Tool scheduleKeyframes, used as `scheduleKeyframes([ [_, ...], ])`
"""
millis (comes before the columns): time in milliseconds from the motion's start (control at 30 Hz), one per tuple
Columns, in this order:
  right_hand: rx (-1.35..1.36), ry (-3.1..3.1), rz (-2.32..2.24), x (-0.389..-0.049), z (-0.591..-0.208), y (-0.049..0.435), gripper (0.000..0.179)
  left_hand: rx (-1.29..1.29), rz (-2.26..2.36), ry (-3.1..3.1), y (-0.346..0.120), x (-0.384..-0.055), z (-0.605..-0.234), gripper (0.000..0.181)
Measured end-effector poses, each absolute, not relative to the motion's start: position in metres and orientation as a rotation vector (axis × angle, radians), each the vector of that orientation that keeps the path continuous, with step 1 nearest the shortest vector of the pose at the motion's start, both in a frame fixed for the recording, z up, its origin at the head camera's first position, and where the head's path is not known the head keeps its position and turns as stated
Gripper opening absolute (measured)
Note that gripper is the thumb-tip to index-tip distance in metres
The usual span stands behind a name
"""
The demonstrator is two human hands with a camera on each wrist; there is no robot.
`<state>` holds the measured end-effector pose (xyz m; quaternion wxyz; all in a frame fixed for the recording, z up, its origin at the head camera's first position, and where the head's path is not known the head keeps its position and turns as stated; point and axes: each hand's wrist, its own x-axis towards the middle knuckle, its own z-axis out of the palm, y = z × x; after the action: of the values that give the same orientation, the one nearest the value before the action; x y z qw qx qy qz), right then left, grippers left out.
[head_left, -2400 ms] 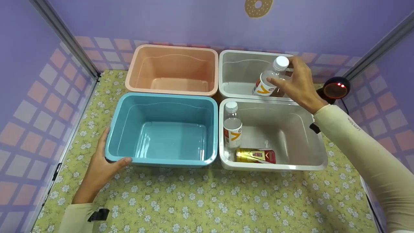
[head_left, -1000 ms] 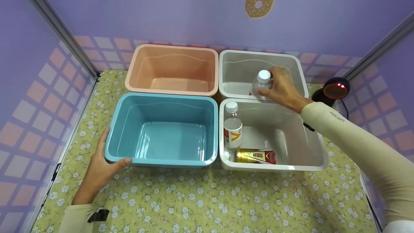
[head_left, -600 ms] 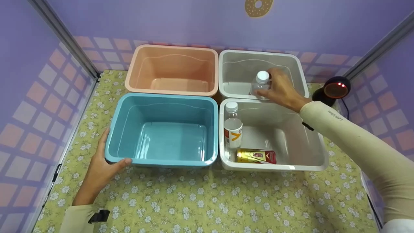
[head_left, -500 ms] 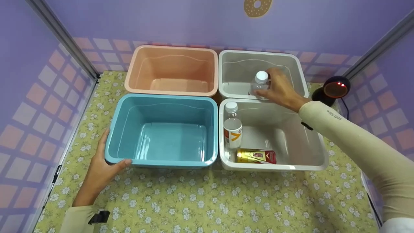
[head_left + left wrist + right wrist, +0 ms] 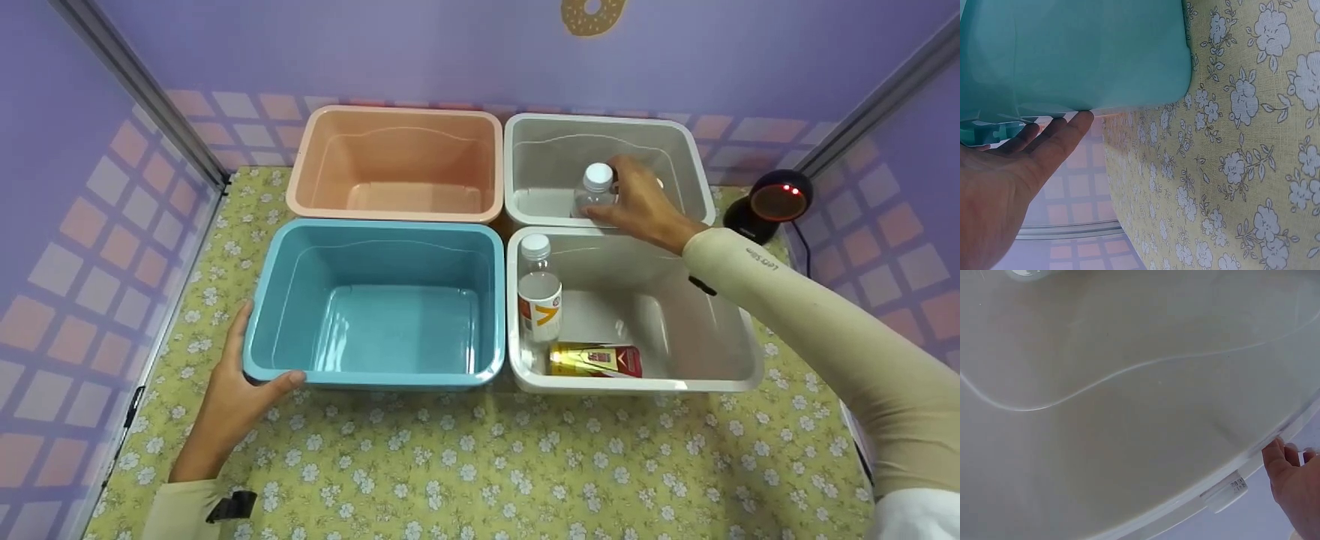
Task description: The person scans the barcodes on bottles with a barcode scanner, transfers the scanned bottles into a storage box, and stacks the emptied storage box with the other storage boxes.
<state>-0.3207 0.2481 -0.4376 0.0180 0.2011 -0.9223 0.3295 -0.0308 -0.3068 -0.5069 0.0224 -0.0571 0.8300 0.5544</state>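
Note:
In the head view my left hand (image 5: 238, 397) holds the near left corner of the blue bin (image 5: 375, 375). The thumb lies on its front rim, the fingers against the side wall. The left wrist view has those fingertips (image 5: 1081, 119) up under the rim. My right hand (image 5: 637, 201) grips a clear bottle (image 5: 596, 196) with a white cap, low inside the back grey bin (image 5: 607, 120). The bottle stands roughly upright, its lower part hidden behind the bin's front rim. Only the hand's fingers (image 5: 1278, 458) show at the right edge of the right wrist view.
The front grey bin (image 5: 720, 386) contains another white-capped bottle (image 5: 540, 296) standing at its left wall and a yellow-and-red can (image 5: 596, 360) lying down. A pink bin (image 5: 397, 217) sits at the back left. A black device (image 5: 776, 202) with red lights stands on the right.
My right hand has lowered the bottle into the back grey bin, and has since shifted it slightly left. The left hand has stayed on the blue bin's corner.

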Motion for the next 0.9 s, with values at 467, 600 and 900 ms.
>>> scheduleKeyframes([
  [467, 0.615, -2.894, 1.042, -0.326, -0.442, 0.240, 0.061, -0.176, 1.741, 2.568, -0.308, -0.027, -0.506, 0.123],
  [600, 0.600, -2.909, 1.056, -0.326, -0.442, 0.238, 0.062, -0.173, 1.699, 2.596, -0.308, -0.027, -0.505, 0.124],
  [900, 0.572, -2.955, 1.018, -0.328, -0.441, 0.232, 0.063, -0.179, 1.701, 2.587, -0.308, -0.027, -0.505, 0.125],
])
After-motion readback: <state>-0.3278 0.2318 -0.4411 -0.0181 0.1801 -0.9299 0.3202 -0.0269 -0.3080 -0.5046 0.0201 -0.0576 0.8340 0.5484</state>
